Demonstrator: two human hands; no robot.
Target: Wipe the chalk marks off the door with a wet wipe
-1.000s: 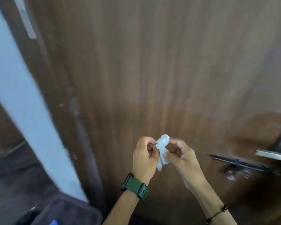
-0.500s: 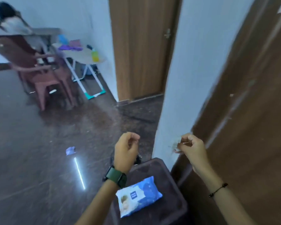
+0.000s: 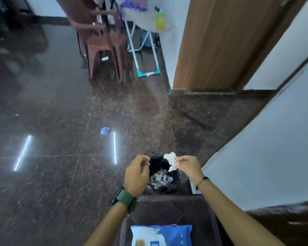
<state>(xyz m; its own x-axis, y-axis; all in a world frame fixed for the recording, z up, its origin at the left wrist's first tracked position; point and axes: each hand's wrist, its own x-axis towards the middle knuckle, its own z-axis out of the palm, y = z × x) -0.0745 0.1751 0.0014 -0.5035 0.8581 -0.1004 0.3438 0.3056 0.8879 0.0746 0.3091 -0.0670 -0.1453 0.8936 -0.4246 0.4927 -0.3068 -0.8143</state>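
White crumpled wet wipe point(image 3: 171, 160) pinched in my right hand point(image 3: 189, 166) fingertips, hanging over black-lined trash bin point(image 3: 161, 176); my left hand point(image 3: 136, 174) loosely curled, empty, just beside.

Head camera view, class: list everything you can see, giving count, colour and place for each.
crumpled wet wipe: one, white, pinched in the right hand above the bin
lined waste bin: one, black, on the floor below the hands
wet-wipe pack: one, blue and white, on a dark stool, bottom centre
plastic chair: one, brown, far left
folding table: one, white-legged, beside the chair
paper scrap: one, bluish, mid-floor
wooden door: one, brown, upper right
left hand: one, green watch strap, empty
right hand: one, black bracelet
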